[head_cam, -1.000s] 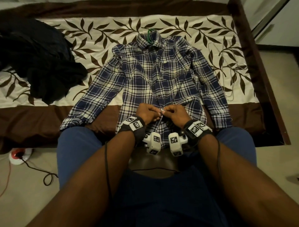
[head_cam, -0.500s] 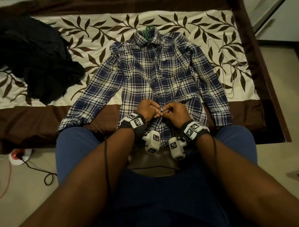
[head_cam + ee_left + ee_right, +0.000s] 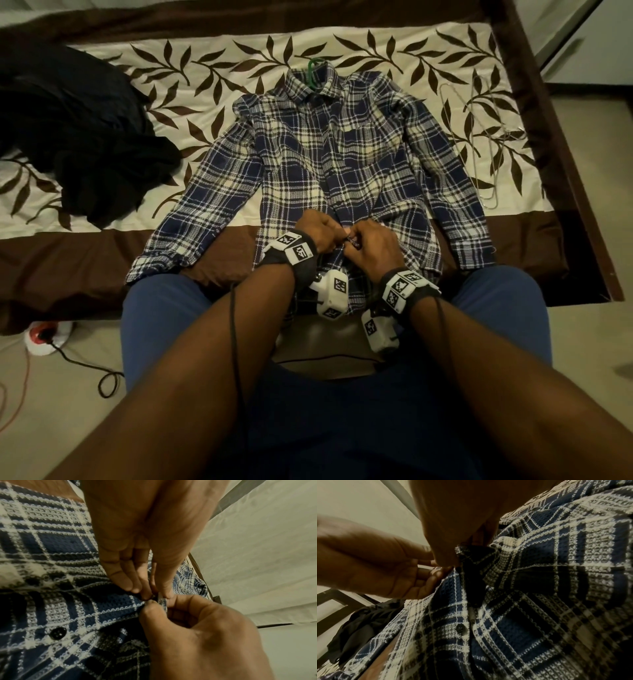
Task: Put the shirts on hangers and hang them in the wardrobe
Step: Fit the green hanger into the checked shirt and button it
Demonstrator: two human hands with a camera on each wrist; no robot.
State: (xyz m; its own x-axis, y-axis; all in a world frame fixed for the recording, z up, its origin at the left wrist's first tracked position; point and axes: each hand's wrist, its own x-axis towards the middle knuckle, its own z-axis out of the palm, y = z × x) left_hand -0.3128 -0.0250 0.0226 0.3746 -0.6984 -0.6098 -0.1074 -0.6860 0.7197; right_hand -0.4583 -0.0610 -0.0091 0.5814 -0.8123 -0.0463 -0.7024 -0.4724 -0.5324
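The plaid shirt (image 3: 329,164) lies flat on the bed (image 3: 102,260) — a green hanger (image 3: 312,73) pokes from its collar. The left hand (image 3: 317,233) and right hand (image 3: 371,245) both pinch the shirt's front edge, fingertips touching.

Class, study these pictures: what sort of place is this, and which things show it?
Most likely a bedroom: a bed with a leaf-print cover, a plaid shirt spread on it, and spare wire hangers beside the shirt.

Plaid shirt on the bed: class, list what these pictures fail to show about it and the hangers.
- Button being fastened: both wrist views, hidden by the left hand and right hand fingertips.
- Green hanger: head view, only its hook shows; the plaid shirt covers the rest.
- Wire hangers: head view, too thin to count.
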